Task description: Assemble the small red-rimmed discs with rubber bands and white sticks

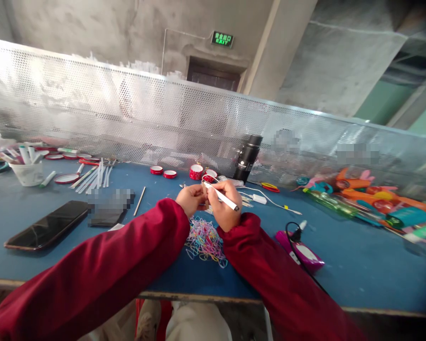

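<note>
My right hand [227, 207] is closed round a white marker pen [223, 196] with a dark end, tilted down to the right. Close against it, my left hand [190, 199] is pinched at the pen's other end. A small brownish piece shows between the two hands, too small to name. Just below them a pile of thin coloured elastic bands [205, 240] lies on the blue tabletop [259, 279]. Behind my hands stand small red drums [196, 172] with white tops, partly hidden by my fingers.
A black bottle [247, 160] stands by the perforated metal screen [92, 99]. At left lie a phone [48, 225], a dark flat item [110, 210], white sticks [101, 175] and a cup of markers [27, 173]. A purple pack [307, 255] and colourful plastic items [362, 194] lie right.
</note>
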Demonstrator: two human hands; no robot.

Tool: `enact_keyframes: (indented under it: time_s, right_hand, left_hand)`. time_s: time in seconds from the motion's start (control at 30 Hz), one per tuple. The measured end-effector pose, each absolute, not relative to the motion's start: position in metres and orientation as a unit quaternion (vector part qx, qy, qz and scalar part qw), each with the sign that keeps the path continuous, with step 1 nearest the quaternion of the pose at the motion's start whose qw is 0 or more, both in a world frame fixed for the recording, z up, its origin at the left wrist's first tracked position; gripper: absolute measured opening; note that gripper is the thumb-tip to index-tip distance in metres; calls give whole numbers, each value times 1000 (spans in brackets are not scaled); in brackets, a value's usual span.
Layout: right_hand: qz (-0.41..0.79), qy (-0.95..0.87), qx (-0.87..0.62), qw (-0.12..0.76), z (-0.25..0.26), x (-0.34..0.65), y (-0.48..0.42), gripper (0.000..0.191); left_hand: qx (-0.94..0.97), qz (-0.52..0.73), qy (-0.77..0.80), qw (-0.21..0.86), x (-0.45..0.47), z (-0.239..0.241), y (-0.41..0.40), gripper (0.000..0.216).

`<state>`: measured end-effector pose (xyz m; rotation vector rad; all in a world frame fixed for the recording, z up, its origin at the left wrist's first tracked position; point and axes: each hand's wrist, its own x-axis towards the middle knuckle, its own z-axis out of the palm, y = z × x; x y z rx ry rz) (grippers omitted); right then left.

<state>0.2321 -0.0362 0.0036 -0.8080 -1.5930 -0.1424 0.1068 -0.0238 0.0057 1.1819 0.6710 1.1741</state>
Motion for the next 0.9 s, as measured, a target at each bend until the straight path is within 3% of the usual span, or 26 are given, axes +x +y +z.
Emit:
enact_keyframes:
  time_s: [0.9]
  right_hand:
    - [-57, -698, -346, 624, 5, 232, -38, 6]
  left_hand:
    - [511, 508, 299, 625, 107, 8, -25, 20]
